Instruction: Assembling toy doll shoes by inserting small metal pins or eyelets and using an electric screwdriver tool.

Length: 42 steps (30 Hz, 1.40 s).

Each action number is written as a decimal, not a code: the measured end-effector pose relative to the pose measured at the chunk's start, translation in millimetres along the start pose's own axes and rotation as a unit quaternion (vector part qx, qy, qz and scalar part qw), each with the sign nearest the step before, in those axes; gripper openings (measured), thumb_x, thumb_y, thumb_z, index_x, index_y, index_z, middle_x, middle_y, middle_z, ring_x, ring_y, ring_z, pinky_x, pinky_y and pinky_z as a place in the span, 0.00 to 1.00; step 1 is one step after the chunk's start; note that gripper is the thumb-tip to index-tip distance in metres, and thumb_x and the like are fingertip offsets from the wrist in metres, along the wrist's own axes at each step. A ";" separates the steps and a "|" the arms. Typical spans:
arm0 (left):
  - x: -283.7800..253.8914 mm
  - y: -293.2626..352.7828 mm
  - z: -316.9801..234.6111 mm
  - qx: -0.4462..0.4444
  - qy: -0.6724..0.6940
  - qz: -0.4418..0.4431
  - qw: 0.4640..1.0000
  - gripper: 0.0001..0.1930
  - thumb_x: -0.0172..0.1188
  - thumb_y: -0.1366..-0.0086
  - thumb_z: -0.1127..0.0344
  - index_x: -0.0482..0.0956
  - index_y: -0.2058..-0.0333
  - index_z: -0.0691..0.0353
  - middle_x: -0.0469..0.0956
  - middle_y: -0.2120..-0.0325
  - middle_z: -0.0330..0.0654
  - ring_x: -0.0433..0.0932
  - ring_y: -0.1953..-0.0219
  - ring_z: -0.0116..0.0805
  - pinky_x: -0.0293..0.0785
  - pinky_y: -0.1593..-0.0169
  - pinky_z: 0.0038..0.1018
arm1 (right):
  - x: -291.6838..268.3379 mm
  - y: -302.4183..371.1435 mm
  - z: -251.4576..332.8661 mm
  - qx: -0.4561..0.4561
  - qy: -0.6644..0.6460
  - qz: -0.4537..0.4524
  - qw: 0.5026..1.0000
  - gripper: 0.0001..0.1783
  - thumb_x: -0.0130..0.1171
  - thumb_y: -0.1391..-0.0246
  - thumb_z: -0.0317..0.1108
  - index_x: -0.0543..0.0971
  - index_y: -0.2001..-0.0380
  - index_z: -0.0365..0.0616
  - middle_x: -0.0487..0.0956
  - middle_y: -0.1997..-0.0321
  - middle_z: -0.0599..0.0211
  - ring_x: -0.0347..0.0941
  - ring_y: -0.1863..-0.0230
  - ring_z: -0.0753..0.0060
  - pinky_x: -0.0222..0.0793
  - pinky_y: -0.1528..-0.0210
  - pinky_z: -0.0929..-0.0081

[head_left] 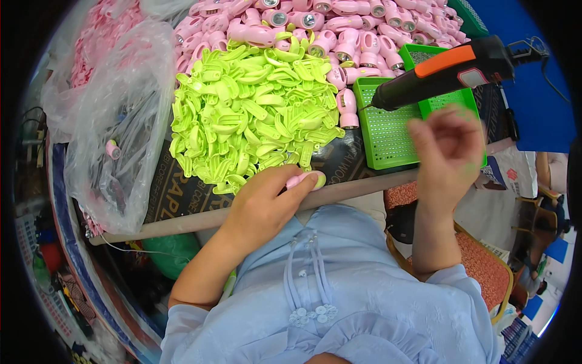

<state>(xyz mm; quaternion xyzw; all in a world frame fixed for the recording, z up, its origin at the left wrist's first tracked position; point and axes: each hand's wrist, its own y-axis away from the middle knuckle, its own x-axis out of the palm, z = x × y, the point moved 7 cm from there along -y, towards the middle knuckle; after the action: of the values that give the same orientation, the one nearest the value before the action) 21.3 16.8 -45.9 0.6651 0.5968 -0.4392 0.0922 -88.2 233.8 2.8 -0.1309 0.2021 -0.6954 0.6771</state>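
My left hand [265, 199] is closed around a small pink flashlight [295, 181] at the table's near edge; a yellow-green part shows at its right end. Just beyond it spreads a large heap of yellow-green plastic handle pieces [248, 115]. My right hand [451, 142], blurred, is over the right part of a green perforated tray [388, 136]; its fingers look curled, but whether they hold anything is unclear. Above the tray hangs a black and orange electric screwdriver [436, 70], its tip pointing left. One pink flashlight [347, 109] stands between heap and tray.
Many pink flashlights [357, 45] are piled along the far side. On the left lies a clear plastic bag [115, 127], with more pink parts [106, 45] behind it. A second green tray [418, 54] holds small metal pieces. A padded chair [485, 267] stands at the right.
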 end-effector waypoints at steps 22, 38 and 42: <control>37.9 -31.0 -19.3 0.055 -0.103 0.013 0.993 0.21 0.65 0.48 0.72 0.78 0.53 0.68 0.76 0.60 0.46 0.75 0.62 0.43 0.73 0.59 0.35 | 1.6 -28.1 1.2 0.036 -0.258 0.129 0.957 0.27 0.65 0.48 0.31 0.70 0.46 0.37 0.76 0.65 0.64 0.74 0.63 0.68 0.73 0.54 0.68; 49.1 -38.9 -13.5 -0.032 -0.071 0.052 0.996 0.24 0.71 0.49 0.65 0.77 0.51 0.60 0.75 0.60 0.41 0.72 0.56 0.43 0.60 0.52 0.39 | 4.0 -8.4 -5.9 -0.013 -0.147 0.155 0.977 0.23 0.68 0.53 0.19 0.65 0.61 0.45 0.71 0.74 0.66 0.70 0.75 0.70 0.72 0.72 0.71; 49.4 -38.0 -11.6 -0.033 -0.067 0.047 0.996 0.24 0.71 0.49 0.65 0.77 0.52 0.60 0.75 0.60 0.42 0.71 0.56 0.43 0.60 0.52 0.39 | 9.5 -5.0 -9.8 -0.024 -0.141 0.173 0.974 0.22 0.67 0.53 0.18 0.65 0.62 0.45 0.72 0.76 0.65 0.71 0.76 0.70 0.73 0.72 0.71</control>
<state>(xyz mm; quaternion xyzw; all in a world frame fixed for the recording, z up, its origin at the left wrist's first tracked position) -11.3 69.8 -58.0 0.6581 0.5714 -0.4582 0.1744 -97.6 225.4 -4.4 -0.2072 0.1411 -0.5370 0.8055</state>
